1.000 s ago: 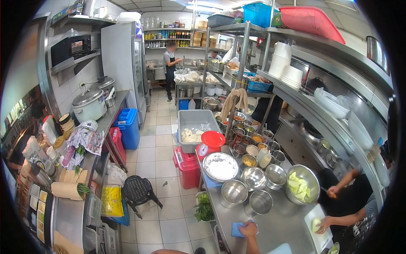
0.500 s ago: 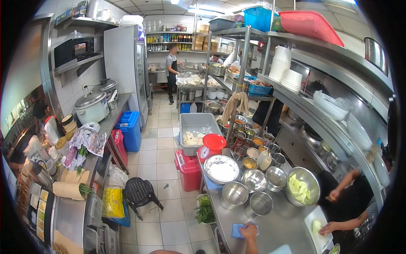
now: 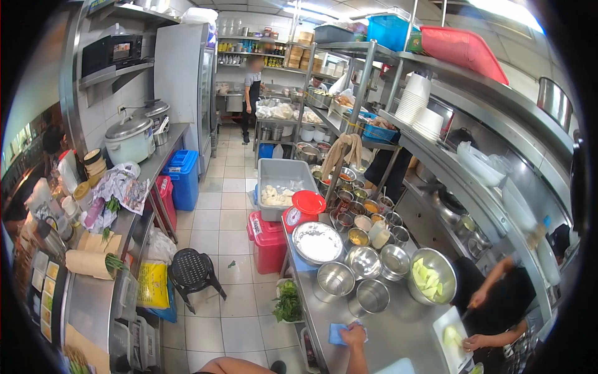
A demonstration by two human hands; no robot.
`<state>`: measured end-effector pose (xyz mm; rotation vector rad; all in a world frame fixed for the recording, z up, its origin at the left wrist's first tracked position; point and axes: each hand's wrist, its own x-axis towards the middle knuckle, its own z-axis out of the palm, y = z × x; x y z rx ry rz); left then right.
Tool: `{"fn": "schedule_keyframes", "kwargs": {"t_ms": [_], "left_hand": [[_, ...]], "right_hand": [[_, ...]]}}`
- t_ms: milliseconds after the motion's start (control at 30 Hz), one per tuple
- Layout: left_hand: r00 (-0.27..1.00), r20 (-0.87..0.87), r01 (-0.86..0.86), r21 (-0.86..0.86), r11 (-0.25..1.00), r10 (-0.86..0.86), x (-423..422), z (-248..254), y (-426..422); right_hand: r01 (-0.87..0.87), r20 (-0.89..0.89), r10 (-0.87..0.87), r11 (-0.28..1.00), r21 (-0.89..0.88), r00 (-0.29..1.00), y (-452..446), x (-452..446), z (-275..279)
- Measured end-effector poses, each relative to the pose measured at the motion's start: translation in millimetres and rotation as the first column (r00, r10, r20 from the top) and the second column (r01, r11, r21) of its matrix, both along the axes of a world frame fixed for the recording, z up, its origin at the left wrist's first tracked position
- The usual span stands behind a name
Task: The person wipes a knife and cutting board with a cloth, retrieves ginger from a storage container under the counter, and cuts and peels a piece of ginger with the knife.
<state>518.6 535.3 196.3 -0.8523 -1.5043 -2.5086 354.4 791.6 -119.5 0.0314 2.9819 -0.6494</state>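
My right hand [image 3: 355, 335] presses on a folded blue cloth [image 3: 338, 333] lying on the steel table [image 3: 398, 324]. Its fingers are bent over the cloth's right side. Bare skin [image 3: 233, 366], perhaps my left arm, shows at the bottom edge, but my left hand is out of sight. Beyond the cloth stand two steel pots [image 3: 336, 280] [image 3: 372, 297] and a steel bowl [image 3: 364, 262]. A larger bowl holds pale green vegetable pieces [image 3: 427, 277]. A white cutting board [image 3: 450, 324] carries a peeled pale green vegetable [image 3: 452, 336].
A co-worker's hand [image 3: 474, 342] is at the vegetable; their other hand [image 3: 478, 298] is nearby. Behind the pots are a basin of white powder [image 3: 317, 242], a red scale [image 3: 302, 215] and several small containers. A black stool [image 3: 192, 272] stands on the tiles. A shelf [image 3: 461, 149] overhangs the right.
The camera view has shifted, so most things appear further left. My right hand remains on the blue cloth. The co-worker's hand has shifted slightly at the vegetable.
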Motion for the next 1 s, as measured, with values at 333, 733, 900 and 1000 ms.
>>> {"fn": "schedule_keyframes", "kwargs": {"t_ms": [333,733,900,1000], "left_hand": [[0.998,-0.035,0.054,0.029,0.998,-0.053,6.6,-2.3,11.9],[0.996,-0.048,0.078,0.031,0.996,-0.076,11.2,-1.4,12.1],[0.994,-0.059,0.090,0.038,0.995,-0.087,10.7,0.3,11.2],[0.995,-0.062,0.086,0.045,0.995,-0.083,11.2,1.7,8.1]], "right_hand": [[0.004,0.003,-0.004,1.000,-0.008,1.000,0.3,0.1,0.0],[0.014,-0.008,-0.015,1.000,-0.019,1.000,-5.4,8.2,12.1],[0.002,0.003,-0.002,1.000,-0.014,1.000,-2.6,5.3,6.9],[0.008,0.030,-0.008,1.000,-0.025,1.000,-3.3,4.7,9.5]]}}
